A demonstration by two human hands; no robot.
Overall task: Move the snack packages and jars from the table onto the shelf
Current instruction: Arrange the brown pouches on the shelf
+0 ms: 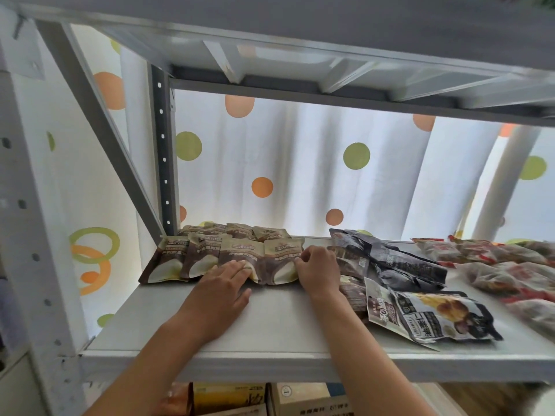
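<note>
Grey metal shelf (270,331) stands before a dotted curtain (300,163).

Two hands (223,283) — eight brown packets (237,253), one shelf (270,331).

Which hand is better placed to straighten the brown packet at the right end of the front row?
Probably the right hand: its fingers already pinch the edge of that brown packet. The left hand lies flat on the neighbouring packet, further from it.

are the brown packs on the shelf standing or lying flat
Lying flat: the brown packs lie face up in overlapping rows on the shelf.
</note>
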